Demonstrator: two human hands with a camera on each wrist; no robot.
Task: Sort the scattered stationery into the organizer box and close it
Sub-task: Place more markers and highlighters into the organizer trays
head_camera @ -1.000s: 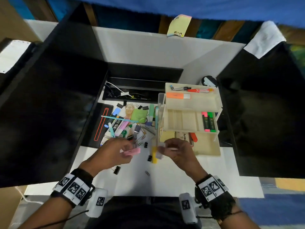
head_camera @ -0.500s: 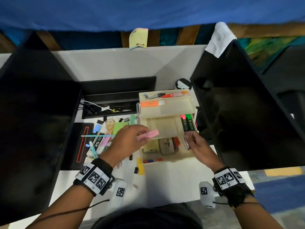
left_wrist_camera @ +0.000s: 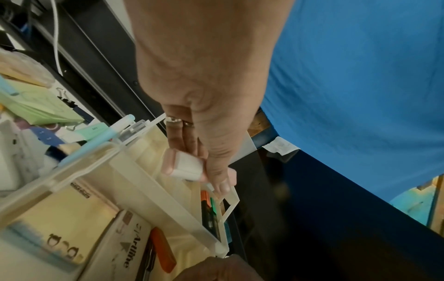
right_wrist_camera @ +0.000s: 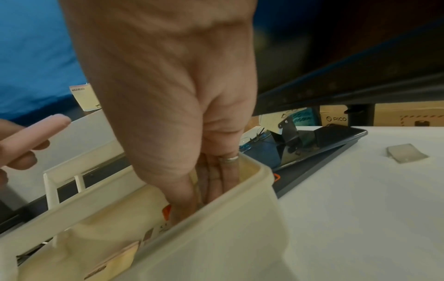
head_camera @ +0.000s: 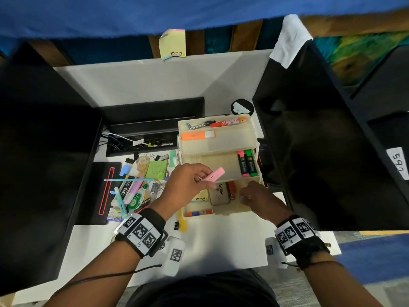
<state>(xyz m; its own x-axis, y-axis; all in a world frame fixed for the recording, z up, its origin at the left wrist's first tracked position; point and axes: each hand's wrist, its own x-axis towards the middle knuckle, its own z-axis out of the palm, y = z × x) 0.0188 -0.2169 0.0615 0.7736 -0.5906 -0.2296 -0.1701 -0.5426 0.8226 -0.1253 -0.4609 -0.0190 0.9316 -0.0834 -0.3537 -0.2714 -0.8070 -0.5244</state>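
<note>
The cream tiered organizer box (head_camera: 232, 211) stands open in the middle of the desk. My left hand (head_camera: 204, 179) pinches a pink highlighter (head_camera: 213, 174) and holds it over the middle tray's front edge. In the left wrist view, thumb and fingers clamp the pink highlighter (left_wrist_camera: 182, 166) above the organizer box (left_wrist_camera: 149, 190). My right hand (head_camera: 243, 196) reaches into the bottom compartment at its right end, beside an Artline box (head_camera: 220, 193). The right wrist view has my right hand (right_wrist_camera: 192, 201) pointing down behind the organizer box wall (right_wrist_camera: 216, 237). Whether it holds anything is hidden.
A pile of pens, clips, tape and sticky notes (head_camera: 137, 187) lies left of the box. A yellow item (head_camera: 183, 222) and a black clip (head_camera: 176, 224) lie in front of it. Green and pink markers (head_camera: 247, 162) lie in the middle tray. Black monitors flank the desk.
My left hand has carried the pink highlighter from beside the pile to over the box. My right hand has moved from the desk in front of the box into the bottom compartment.
</note>
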